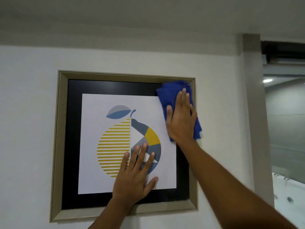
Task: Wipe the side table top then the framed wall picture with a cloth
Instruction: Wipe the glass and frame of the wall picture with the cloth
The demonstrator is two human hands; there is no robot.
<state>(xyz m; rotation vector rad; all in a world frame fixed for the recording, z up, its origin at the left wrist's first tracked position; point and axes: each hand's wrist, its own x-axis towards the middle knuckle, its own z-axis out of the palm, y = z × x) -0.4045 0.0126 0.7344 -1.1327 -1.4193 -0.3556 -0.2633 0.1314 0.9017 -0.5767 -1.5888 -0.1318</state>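
Square wall picture in a beige bevelled frame (pixel 57 146), black mat, white print of a striped yellow and blue-grey fruit: hung on the pale wall (pixel 28 113). Folded blue microfibre cloth (pixel 166 95): pressed flat under my right hand (pixel 180 119) at the picture's upper right corner, overlapping the frame's right edge. My left hand (pixel 135 177): fingers spread, grip released, flat on the print. Grey door jamb (pixel 252 113) near, right. Bare wall left.
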